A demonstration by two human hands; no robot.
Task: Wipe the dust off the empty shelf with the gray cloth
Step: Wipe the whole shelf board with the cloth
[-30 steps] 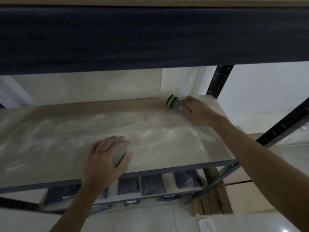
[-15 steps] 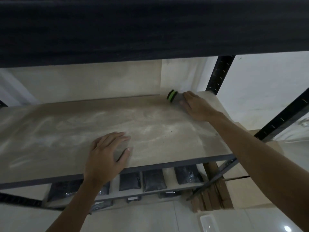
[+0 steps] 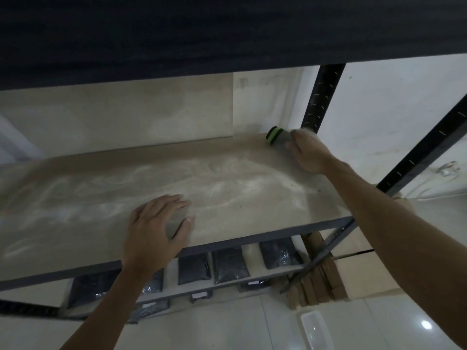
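— At the far right corner of the shelf (image 3: 227,178), what is the right hand (image 3: 307,154) doing?
— Obs. 1: it rests on the gray cloth (image 3: 283,141), fingers bent over the cloth's near end. Whether that grip is truly clamped I cannot tell; the fingertips are blurred. The cloth has a green-and-black edge (image 3: 272,135) pointing left and lies on the board just beside the black rear upright (image 3: 321,97).
— And the left hand (image 3: 158,223)?
— Obs. 2: flat on the board near the front edge, fingers spread apart and straight, holding nothing.
— Surface?
— Obs. 3: pale dust in streaks and swirls across the middle of the board.
— Below?
— Obs. 4: dark bags (image 3: 228,265) in a row on the lower shelf; a white tray (image 3: 316,329) on the tiled floor.
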